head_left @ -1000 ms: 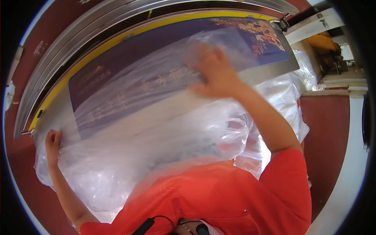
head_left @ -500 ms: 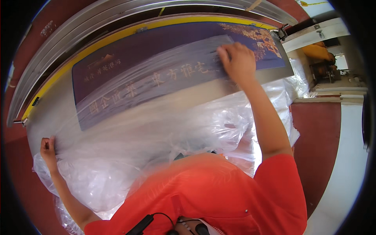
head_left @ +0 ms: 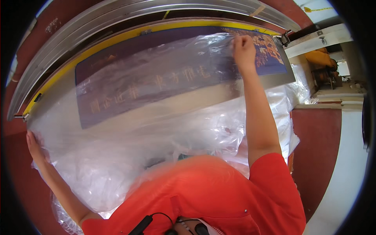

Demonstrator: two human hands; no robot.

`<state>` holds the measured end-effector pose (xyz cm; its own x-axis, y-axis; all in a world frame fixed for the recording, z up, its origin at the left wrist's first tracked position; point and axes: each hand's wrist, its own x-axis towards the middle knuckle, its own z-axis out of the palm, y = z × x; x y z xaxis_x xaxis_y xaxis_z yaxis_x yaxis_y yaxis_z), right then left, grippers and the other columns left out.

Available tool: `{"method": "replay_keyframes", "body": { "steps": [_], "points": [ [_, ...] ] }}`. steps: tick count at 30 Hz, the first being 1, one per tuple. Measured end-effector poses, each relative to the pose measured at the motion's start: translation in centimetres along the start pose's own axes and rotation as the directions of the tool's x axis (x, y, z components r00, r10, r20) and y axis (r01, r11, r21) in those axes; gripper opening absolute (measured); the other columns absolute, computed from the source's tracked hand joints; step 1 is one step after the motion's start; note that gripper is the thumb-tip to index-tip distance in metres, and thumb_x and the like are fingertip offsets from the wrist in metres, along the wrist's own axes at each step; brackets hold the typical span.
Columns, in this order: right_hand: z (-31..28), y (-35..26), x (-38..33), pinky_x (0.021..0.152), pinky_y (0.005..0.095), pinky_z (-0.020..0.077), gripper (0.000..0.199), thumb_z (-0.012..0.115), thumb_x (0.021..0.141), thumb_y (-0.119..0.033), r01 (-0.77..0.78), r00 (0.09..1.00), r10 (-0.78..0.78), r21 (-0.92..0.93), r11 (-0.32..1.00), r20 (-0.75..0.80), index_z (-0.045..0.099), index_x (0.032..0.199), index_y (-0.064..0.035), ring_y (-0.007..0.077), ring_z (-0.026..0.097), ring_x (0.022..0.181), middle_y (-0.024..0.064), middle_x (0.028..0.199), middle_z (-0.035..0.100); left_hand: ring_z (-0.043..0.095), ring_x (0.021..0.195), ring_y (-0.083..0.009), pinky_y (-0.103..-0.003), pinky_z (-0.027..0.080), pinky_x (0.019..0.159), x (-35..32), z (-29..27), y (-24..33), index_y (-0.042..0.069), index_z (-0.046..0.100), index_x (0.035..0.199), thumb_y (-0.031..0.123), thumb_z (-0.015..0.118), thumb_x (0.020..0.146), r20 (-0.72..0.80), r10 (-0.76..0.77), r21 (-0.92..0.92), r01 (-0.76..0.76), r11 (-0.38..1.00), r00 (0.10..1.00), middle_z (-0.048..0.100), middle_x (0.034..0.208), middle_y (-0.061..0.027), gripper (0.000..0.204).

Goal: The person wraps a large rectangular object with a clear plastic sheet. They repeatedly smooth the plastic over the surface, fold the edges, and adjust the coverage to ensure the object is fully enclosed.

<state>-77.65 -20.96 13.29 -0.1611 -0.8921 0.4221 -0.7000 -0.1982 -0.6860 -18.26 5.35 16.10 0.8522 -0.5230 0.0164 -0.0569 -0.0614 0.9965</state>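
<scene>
A clear plastic film (head_left: 129, 152) spreads over a dark purple-blue printed panel (head_left: 270, 67) with gold lettering and a gold tree pattern. The panel lies on a grey board (head_left: 288, 74). My right hand (head_left: 245, 53) is closed, pinching the film's upper edge over the panel near the tree pattern. The film is lifted and wrinkled toward that hand. At the board's left edge, my left hand (head_left: 35, 145) rests with its fingers stretched out, touching or very near the film's side. The tree pattern lies outside the film.
A yellow strip (head_left: 156, 28) with small clips runs along the far edge. Beyond it is a curved-looking metal rail (head_left: 133, 11). Bunched clear plastic (head_left: 270, 105) hangs in front of the board. A reddish-brown floor (head_left: 317, 141) shows on the right, with machinery (head_left: 325, 70) farther back.
My right hand has moved slightly up and right, drawing the film farther across the panel. My left hand has shifted left to the board's edge, its fingers going from curled to straight.
</scene>
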Motion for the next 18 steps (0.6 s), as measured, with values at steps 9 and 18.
{"method": "replay_keyframes", "body": {
  "steps": [9,18],
  "points": [
    [5.5,1.6,7.6,0.041,0.0233,0.0369,0.023,0.056,0.074,-0.023,0.040,0.982,-0.043,-0.020,0.999,-0.184,0.051,0.070,-0.0005,0.0104,0.046,0.044,0.0045,0.055,0.050,0.050,0.084,-0.0224,-0.030,0.038,0.073,20.6,2.6,-8.9,0.000,0.055,0.085,0.049,0.049,0.070,0.241,0.565,0.931,-0.352,0.094,0.789,0.053,0.083,-0.0118,0.051],
    [4.6,-1.7,6.3,0.046,0.0267,0.0453,0.025,0.054,0.073,-0.023,-0.241,0.966,0.244,0.046,0.969,-0.083,0.050,0.073,0.0023,0.0162,0.054,0.044,0.0119,0.057,0.055,0.055,0.080,-0.0266,-0.033,0.043,0.071,18.4,6.1,-8.3,-0.001,0.059,0.083,0.041,0.051,0.070,-0.123,0.239,0.792,-0.050,0.609,0.963,0.057,0.084,-0.0179,0.044]
  ]
}}
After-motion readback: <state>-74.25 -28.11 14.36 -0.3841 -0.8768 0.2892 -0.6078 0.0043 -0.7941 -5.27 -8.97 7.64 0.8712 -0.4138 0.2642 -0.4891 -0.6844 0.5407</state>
